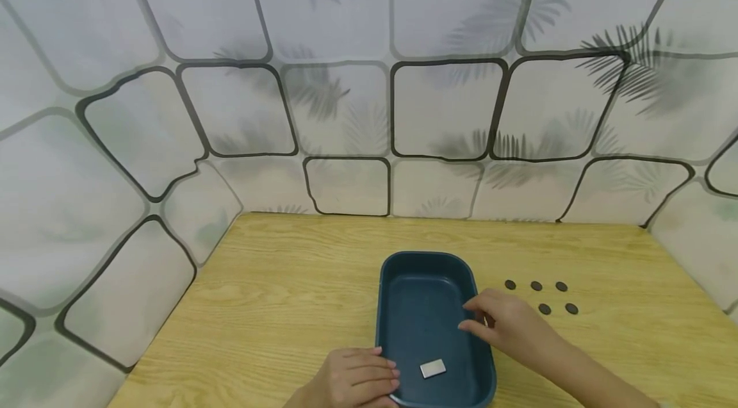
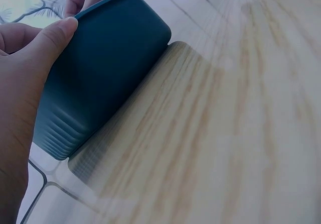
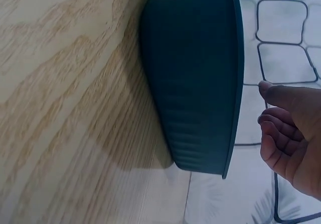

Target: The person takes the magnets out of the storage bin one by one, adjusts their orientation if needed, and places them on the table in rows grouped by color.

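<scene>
A dark blue rectangular box [image 1: 426, 305] stands on the wooden table, open at the top. Inside, towards the near end, lies a small silver-white rectangular block [image 1: 433, 368]. My left hand [image 1: 360, 379] holds the box's left rim near its front corner, fingers hooked over the edge. In the left wrist view, a digit of that hand presses on the rim above the outer wall. Over the right rim hovers my right hand [image 1: 507, 325], thumb and index finger apart; the right wrist view shows nothing held in this hand [image 3: 291, 133].
Several dark round discs [image 1: 544, 309] lie in two rows on the table right of the box, near the right hand. The wooden tabletop [image 1: 277, 286] extends left of the box. A pale wall covering [image 1: 346, 113] with a stone-like pattern rises behind and at both sides.
</scene>
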Motion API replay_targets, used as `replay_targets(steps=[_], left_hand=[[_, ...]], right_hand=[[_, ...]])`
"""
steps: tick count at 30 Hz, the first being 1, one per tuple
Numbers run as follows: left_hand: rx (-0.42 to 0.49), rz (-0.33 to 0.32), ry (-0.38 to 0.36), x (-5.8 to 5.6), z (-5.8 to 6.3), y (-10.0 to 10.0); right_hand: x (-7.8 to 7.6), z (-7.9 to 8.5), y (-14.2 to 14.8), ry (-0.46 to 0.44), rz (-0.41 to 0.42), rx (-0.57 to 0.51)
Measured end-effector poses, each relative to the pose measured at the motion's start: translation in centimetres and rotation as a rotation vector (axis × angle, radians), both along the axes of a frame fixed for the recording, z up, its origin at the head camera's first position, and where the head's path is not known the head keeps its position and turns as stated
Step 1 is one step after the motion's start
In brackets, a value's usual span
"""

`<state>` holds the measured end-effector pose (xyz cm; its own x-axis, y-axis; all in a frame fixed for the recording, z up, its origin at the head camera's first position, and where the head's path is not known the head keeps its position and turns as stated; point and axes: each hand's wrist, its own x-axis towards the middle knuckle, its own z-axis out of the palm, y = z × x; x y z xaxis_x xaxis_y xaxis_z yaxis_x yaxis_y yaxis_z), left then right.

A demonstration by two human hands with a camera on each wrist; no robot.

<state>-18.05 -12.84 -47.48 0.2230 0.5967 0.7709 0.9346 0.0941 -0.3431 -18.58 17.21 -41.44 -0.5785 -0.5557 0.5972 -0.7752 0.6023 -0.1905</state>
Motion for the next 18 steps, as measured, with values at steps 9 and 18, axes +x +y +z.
replay_targets(steps=[9, 18], left_hand=[[-0.007, 0.009, -0.002, 0.2, 0.2, 0.0], [0.013, -0.005, 0.020, 0.1, 0.6, 0.1]], right_hand=[[0.2, -0.2, -1.7, -0.126, 0.077, 0.106], [0.3, -0.2, -3.5, -0.348, 0.122, 0.310]])
